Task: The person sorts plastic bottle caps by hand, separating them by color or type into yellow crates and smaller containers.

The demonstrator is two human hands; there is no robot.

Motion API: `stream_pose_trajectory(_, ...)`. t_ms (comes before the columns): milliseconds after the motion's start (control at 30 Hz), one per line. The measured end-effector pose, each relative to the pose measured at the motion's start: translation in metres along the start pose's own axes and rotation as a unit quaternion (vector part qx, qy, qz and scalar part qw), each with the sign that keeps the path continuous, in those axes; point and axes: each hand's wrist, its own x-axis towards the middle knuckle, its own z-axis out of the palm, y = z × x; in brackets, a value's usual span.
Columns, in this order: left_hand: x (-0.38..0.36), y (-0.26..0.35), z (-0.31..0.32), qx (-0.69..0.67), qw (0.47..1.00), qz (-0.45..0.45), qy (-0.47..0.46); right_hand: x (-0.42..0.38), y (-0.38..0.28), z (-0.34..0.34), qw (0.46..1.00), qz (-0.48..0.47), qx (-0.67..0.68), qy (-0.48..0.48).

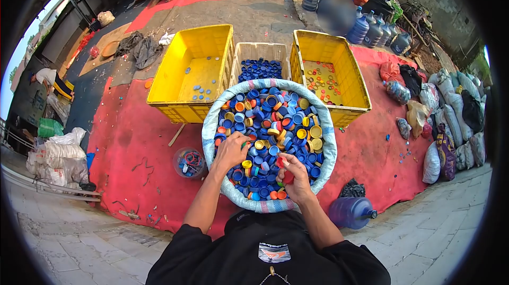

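Observation:
A round sack (330,139) with a rolled pale-blue rim stands right in front of me, heaped with plastic bottle caps (255,182), mostly blue with some yellow, orange and red. My left hand (231,151) reaches over the left side of the heap, fingers curled and pinched; a bit of red and green shows at the fingertips, too small to name surely. Over the lower right of the heap, my right hand (296,178) is closed on red bottle caps (288,177), one at the fingertips and one lower against the palm.
Beyond the sack stand a yellow crate (183,67) with a few grey-blue caps, a white crate (261,50) with blue caps, and another yellow crate (339,67) with red and yellow caps. A clear tub (190,162) sits left, a water jug (351,213) right. Another person (49,78) bends far left.

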Motion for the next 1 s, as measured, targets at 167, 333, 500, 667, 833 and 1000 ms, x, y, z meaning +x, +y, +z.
stream_pose_trajectory(167,0.001,0.006,-0.002,0.056,0.998,-0.012,-0.021,-0.003,0.002,0.0,1.0,-0.002,-0.016,-0.002)
stream_pose_trajectory(333,-0.007,0.002,0.005,0.085,0.996,0.009,-0.011,-0.005,0.002,-0.003,1.0,0.001,-0.03,0.006)
stream_pose_trajectory(500,-0.011,0.005,0.01,0.1,0.994,0.007,0.033,-0.006,0.004,-0.004,0.999,-0.002,-0.04,0.003)
stream_pose_trajectory(667,-0.011,-0.003,0.016,0.065,0.994,0.0,0.09,-0.009,0.004,-0.004,0.999,0.0,-0.039,0.007)
stream_pose_trajectory(833,-0.014,-0.01,0.014,-0.026,0.99,-0.028,0.132,-0.011,0.001,0.0,1.0,0.007,-0.018,0.011)
stream_pose_trajectory(1000,-0.015,-0.008,0.01,-0.042,0.991,-0.023,0.122,-0.009,0.004,0.001,1.0,0.013,-0.026,0.009)
